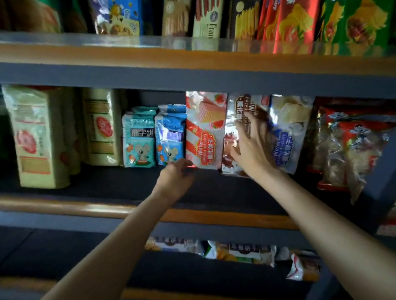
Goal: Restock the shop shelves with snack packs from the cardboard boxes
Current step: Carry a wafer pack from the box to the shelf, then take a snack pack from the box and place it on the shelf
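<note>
Brown foil wafer pack (235, 130) half hidden by spread right hand (251, 148); left hand (176, 175) pinches red-striped strawberry wafer pack (205, 134) bottom corner

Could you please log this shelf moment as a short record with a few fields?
setting: shop shelf, middle tier
left hand: fingertips at the bottom corner of the strawberry wafer pack
right hand: fingers spread against the chocolate wafer pack
neighbours: blue wafer pack to its right, two mouse biscuit packs to the left
cardboard boxes: not in view
</note>
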The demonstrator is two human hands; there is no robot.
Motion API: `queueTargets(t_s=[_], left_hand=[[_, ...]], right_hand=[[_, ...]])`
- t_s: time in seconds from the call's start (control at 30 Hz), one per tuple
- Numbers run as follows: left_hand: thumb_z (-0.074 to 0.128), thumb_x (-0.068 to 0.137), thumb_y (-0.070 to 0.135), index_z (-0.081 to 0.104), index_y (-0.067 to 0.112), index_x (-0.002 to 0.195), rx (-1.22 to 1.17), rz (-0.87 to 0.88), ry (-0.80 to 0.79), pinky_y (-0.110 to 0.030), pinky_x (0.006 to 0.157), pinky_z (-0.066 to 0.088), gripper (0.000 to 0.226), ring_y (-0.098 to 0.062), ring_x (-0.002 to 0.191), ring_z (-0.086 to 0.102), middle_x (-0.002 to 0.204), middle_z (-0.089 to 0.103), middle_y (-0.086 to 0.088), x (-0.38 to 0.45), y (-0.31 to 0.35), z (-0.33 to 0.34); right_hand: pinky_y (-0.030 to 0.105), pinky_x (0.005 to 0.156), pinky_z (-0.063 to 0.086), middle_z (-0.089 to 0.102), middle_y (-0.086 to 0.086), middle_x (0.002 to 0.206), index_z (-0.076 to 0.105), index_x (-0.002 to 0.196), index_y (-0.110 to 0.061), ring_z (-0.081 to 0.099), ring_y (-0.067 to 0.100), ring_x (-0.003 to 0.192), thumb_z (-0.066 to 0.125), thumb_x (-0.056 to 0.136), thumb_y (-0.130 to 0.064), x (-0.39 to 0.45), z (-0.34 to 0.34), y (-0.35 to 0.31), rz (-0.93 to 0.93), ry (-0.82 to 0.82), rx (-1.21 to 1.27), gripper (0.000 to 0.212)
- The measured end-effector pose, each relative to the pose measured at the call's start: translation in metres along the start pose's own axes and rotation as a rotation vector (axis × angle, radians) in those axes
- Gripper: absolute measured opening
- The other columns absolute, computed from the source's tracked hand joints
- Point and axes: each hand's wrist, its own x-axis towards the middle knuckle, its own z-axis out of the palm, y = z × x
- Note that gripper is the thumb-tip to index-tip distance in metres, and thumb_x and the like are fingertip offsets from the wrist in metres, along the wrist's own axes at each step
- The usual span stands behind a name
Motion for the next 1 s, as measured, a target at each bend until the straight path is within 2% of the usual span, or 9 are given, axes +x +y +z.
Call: queueTargets(t_s=[0.13, 0.23, 0.33, 0.43, 0.53, 0.6, 0.7, 0.83, 1.0], left_hand=[[0.053, 0.083, 0.003, 0.06, 0.007, 0.116, -0.048, -0.071, 0.253, -0.024, 0.084, 0.038, 0.034, -0.026, 0.104, 0.058, 0.115, 0.062, -0.012, -0.038, -0.034, -0.043], [0.051, 0.082, 0.0, 0.061, 0.005, 0.111, -0.024, -0.107, 0.403, -0.03, 0.085, 0.041, 0.032, -0.03, 0.101, 0.059, 0.112, 0.06, -0.014, -0.076, -0.082, -0.092], [0.05, 0.085, 0.004, 0.059, 0.007, 0.113, -0.025, -0.315, 0.488, -0.033, 0.087, 0.043, 0.03, -0.031, 0.104, 0.058, 0.114, 0.062, -0.012, -0.133, -0.159, -0.151], [0.051, 0.087, 0.009, 0.057, 0.007, 0.112, 0.004, -0.525, 0.504, -0.036, 0.085, 0.046, 0.026, -0.034, 0.103, 0.059, 0.11, 0.063, -0.017, -0.215, -0.252, -0.213], [0.053, 0.09, 0.01, 0.059, 0.004, 0.114, 0.047, -0.778, 0.288, -0.031, 0.079, 0.046, 0.025, -0.027, 0.1, 0.059, 0.106, 0.062, -0.015, -0.324, -0.338, -0.263], [0.054, 0.09, 0.012, 0.062, 0.0, 0.112, 0.045, -0.992, 0.208, -0.034, 0.082, 0.047, 0.025, -0.031, 0.104, 0.061, 0.11, 0.064, -0.018, -0.397, -0.382, -0.286], [0.054, 0.091, 0.014, 0.065, -0.001, 0.108, -0.002, -1.259, 0.247, -0.033, 0.079, 0.049, 0.025, -0.032, 0.104, 0.062, 0.112, 0.065, -0.02, -0.487, -0.429, -0.313], [0.053, 0.089, 0.007, 0.065, -0.005, 0.101, -0.103, -1.397, 0.344, -0.039, 0.086, 0.05, 0.021, -0.035, 0.1, 0.063, 0.107, 0.066, -0.023, -0.559, -0.47, -0.335], [0.053, 0.09, 0.014, 0.058, 0.006, 0.111, -0.123, -1.522, 0.41, -0.028, 0.074, 0.044, 0.022, -0.021, 0.089, 0.056, 0.109, 0.063, -0.013, -0.604, -0.516, -0.342]], right_hand=[[0.047, 0.093, 0.043, 0.047, 0.022, 0.127, 0.054, 0.116, -0.005, 0.046, 0.039, 0.114, 0.068, 0.068, -0.006, -0.019, 0.001, -0.081, -0.232, 0.09, 0.244, 0.05], [0.048, 0.093, 0.045, 0.05, 0.021, 0.119, 0.055, 0.113, -0.003, 0.05, 0.04, 0.109, 0.056, 0.07, -0.004, -0.032, 0.004, -0.161, -0.394, 0.036, 0.431, 0.043], [0.042, 0.086, 0.038, 0.055, 0.017, 0.105, 0.057, 0.106, -0.006, 0.045, 0.031, 0.099, 0.041, 0.073, -0.01, -0.058, 0.013, -0.259, -0.559, -0.053, 0.493, 0.037], [0.039, 0.086, 0.036, 0.058, 0.016, 0.104, 0.059, 0.104, -0.007, 0.05, 0.035, 0.101, 0.041, 0.077, -0.01, -0.099, 0.026, -0.369, -0.671, -0.272, 0.55, 0.033], [0.038, 0.098, 0.031, 0.053, 0.012, 0.121, 0.055, 0.12, -0.007, 0.042, 0.033, 0.118, 0.049, 0.085, -0.014, -0.155, 0.041, -0.478, -0.863, -0.624, 0.565, 0.036], [0.036, 0.101, 0.03, 0.048, 0.01, 0.127, 0.05, 0.127, -0.012, 0.038, 0.029, 0.121, 0.049, 0.088, -0.02, -0.195, 0.044, -0.544, -0.967, -0.772, 0.57, 0.039], [0.039, 0.104, 0.032, 0.042, 0.006, 0.132, 0.044, 0.13, -0.018, 0.032, 0.025, 0.125, 0.048, 0.093, -0.02, -0.247, 0.042, -0.626, -1.064, -0.997, 0.579, 0.038], [0.042, 0.103, 0.034, 0.04, 0.008, 0.133, 0.043, 0.131, -0.015, 0.032, 0.027, 0.124, 0.048, 0.093, -0.018, -0.307, 0.051, -0.712, -1.2, -1.171, 0.584, 0.038], [0.043, 0.101, 0.036, 0.042, 0.012, 0.129, 0.047, 0.126, -0.012, 0.036, 0.029, 0.121, 0.05, 0.092, -0.017, -0.383, 0.086, -0.797, -1.304, -1.353, 0.528, 0.034]])
